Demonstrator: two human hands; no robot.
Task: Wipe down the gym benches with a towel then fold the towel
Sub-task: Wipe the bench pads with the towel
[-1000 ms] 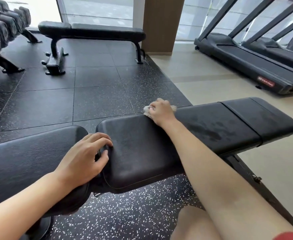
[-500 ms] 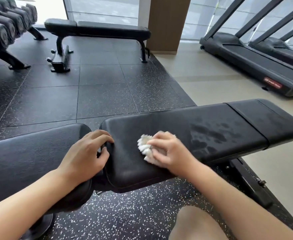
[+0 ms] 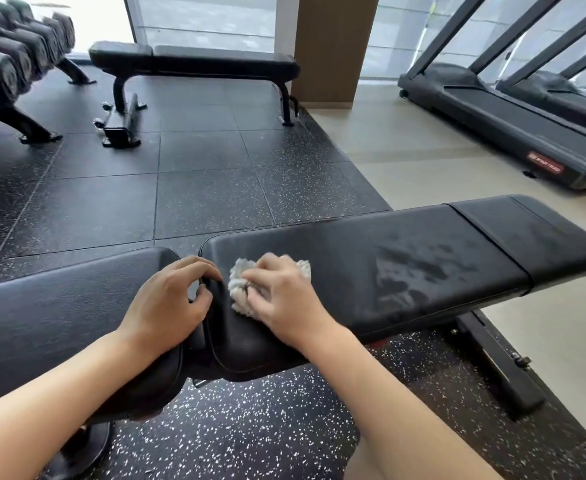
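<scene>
Head view, centre of frame: right hand (image 3: 286,294) closed in a grip around bunched white towel (image 3: 238,287), pressed onto black padded surface (image 3: 371,271) by its left end, left hand (image 3: 170,299) just beside, fingers curled in a grip over that pad's edge at the gap.

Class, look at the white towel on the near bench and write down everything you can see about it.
The towel is white and looks like fluffy terry cloth. It is bunched into a crumpled wad, not spread or folded. It lies on the black padded bench, at the left end of the long pad, beside the gap between the two pads. The right hand grips it and covers most of it, so only its left edge and a far corner show. The left hand holds the pad edge beside it, apart from it.
</scene>
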